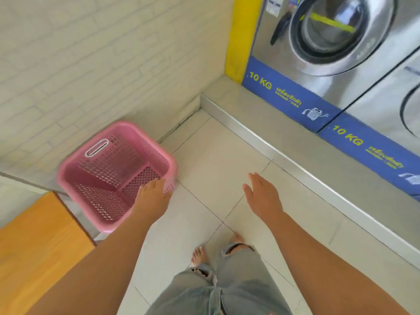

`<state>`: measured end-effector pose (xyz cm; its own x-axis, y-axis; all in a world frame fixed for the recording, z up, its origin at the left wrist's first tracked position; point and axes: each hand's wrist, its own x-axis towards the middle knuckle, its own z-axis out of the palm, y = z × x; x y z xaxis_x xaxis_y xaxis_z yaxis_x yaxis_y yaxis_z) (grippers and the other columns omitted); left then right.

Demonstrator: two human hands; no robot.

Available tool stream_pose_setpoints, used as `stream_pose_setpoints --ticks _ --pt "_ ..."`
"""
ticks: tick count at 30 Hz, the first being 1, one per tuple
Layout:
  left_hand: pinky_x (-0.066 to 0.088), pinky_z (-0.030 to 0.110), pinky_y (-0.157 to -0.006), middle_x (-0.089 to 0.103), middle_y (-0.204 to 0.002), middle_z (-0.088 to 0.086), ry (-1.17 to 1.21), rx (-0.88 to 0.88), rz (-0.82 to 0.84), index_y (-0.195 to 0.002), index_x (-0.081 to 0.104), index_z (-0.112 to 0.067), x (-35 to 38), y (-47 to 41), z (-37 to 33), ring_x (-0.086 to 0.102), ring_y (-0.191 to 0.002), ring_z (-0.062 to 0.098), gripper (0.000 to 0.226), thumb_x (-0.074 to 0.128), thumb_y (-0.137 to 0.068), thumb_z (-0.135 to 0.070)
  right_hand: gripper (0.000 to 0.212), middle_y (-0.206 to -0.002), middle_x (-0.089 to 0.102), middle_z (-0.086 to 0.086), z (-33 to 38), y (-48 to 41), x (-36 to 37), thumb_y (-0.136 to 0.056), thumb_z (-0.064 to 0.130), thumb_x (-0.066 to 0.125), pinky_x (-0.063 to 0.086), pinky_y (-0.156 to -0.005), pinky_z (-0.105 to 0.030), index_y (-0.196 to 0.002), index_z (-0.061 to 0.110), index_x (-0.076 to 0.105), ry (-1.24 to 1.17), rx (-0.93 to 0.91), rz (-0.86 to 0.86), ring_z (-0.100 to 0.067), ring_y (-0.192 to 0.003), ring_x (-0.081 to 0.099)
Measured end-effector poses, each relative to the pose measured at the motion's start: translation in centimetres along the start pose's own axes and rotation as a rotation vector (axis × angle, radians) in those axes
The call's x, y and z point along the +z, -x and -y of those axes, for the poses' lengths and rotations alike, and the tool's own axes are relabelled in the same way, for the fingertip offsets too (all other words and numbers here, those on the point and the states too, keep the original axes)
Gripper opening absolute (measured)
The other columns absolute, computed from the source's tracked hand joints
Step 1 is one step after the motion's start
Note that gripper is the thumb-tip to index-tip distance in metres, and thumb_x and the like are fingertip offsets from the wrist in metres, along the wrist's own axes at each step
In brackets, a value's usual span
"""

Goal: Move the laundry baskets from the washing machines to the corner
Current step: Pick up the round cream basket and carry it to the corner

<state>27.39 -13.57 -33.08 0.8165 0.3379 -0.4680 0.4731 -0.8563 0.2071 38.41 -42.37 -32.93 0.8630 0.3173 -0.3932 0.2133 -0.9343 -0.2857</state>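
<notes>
Head cam, looking down: pink laundry basket (113, 176) sits empty on the floor tiles (211, 155) by the brick wall (91, 64), near the corner. Left hand (152, 196) grips its near rim; right hand (261, 195) hangs spread, holding nothing, beside the washing machines (336, 48).

A pale tiled floor (216, 155) fills the middle of the frame. On it, at centre left beside the brick wall (68, 64), sits a pink laundry basket (109, 178). Two bare feet (200, 254) stand at lower centre.
</notes>
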Motion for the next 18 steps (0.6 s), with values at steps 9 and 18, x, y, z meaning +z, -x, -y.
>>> stream_pose_setpoints --ticks 9,18 --pt "0.028 0.041 -0.115 0.04 -0.151 0.015 -0.081 0.304 0.061 -0.149 0.037 -0.008 2.2 0.3 -17.4 0.037 -0.139 0.032 0.053 0.041 -0.102 -0.032 0.052 -0.156 0.033 -0.008 -15.1 9.0 -1.2 -0.103 0.037 0.032 0.026 -0.116 -0.038 -0.149 0.012 0.033 -0.174 0.319 -0.124 -0.023 -0.142 0.033" --pt "0.027 0.037 -0.115 0.033 -0.157 0.004 -0.101 0.579 0.183 -0.151 0.034 -0.017 10.4 6.2 -41.8 0.032 -0.143 0.025 0.053 0.038 -0.102 -0.038 0.049 -0.15 0.043 -0.005 -35.4 21.2 -2.8 -0.102 0.037 0.036 0.029 -0.112 -0.035 -0.145 0.013 0.039 -0.41 0.658 -0.277 -0.023 -0.138 0.039"
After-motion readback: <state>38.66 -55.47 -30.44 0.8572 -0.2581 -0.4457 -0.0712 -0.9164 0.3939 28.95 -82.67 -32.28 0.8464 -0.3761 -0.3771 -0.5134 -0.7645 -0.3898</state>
